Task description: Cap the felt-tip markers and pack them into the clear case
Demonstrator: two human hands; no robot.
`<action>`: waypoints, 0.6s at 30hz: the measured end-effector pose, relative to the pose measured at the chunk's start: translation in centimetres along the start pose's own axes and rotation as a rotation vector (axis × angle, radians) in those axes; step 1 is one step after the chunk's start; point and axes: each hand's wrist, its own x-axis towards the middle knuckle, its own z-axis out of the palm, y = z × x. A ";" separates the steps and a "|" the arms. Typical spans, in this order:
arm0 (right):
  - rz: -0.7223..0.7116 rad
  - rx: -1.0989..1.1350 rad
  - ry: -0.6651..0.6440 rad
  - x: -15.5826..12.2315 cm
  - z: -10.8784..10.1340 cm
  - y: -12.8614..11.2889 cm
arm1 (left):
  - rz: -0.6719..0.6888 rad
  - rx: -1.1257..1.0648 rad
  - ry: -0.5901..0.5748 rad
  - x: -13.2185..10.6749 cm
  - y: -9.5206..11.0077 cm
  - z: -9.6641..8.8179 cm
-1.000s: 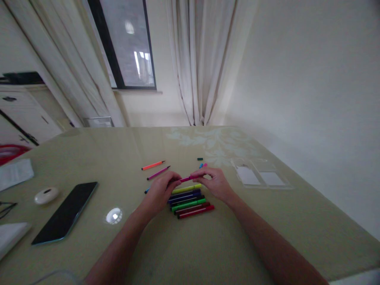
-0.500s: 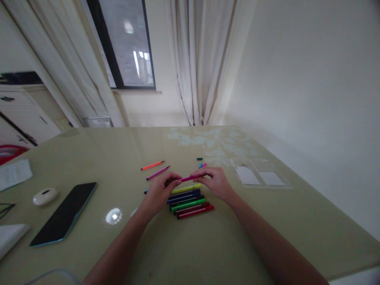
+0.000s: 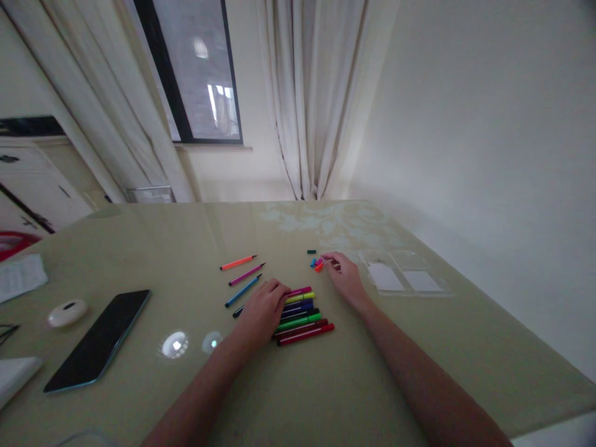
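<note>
My left hand (image 3: 264, 312) is over the left ends of a row of felt-tip markers, its fingers closed on a pink marker (image 3: 299, 290) at the row's far side. Nearer lie a yellow marker (image 3: 307, 297), dark blue ones, a green marker (image 3: 302, 322) and a red marker (image 3: 310, 334). My right hand (image 3: 343, 277) is beside a small heap of loose caps (image 3: 318, 266), fingers apart and apparently holding nothing. Uncapped markers lie to the left: an orange marker (image 3: 238, 263), a purple marker (image 3: 246, 274) and a blue marker (image 3: 244, 290). A dark one is partly hidden by my left hand.
A dark green cap (image 3: 311, 251) lies behind the heap. To the right is a clear plastic case (image 3: 404, 276). A phone (image 3: 97, 341), a white rounded case (image 3: 67, 313) and papers (image 3: 22, 277) are on the left. A wall (image 3: 488, 186) borders the table's right side.
The pink marker, held between both hands before, now lies at the far side of the row under my left hand. My right hand has let go and moved up to the caps.
</note>
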 end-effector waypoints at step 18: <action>-0.091 -0.231 -0.206 -0.3 0.5 0.0 | -0.353 0.334 0.224 -0.1 -4.1 -5.0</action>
